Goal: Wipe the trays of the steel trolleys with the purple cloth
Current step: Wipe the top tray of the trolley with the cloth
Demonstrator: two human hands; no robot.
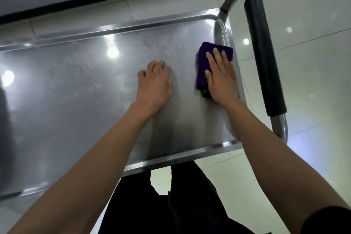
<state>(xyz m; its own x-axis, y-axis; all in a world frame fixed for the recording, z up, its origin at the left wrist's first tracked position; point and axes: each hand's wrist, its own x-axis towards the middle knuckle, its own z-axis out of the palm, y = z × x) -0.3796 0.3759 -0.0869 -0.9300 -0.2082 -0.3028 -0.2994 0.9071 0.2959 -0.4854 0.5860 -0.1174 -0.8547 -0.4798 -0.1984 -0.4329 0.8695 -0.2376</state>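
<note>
Steel trolley tray (79,85): purple cloth (205,66), folded, is pressed flat near the tray's right end by the right hand (221,79), fingers straight. Left hand (154,83) is rested beside it, fingers spread, nothing held. Black-sleeved handle (263,53) at right.

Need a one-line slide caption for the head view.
Right hand presses the purple cloth flat on the steel tray near the handle; left hand rests alongside.

Deep purple cloth (209,66), silver-grey steel tray (76,91), black handle grip (264,53), pale glossy floor tiles (313,15).
</note>
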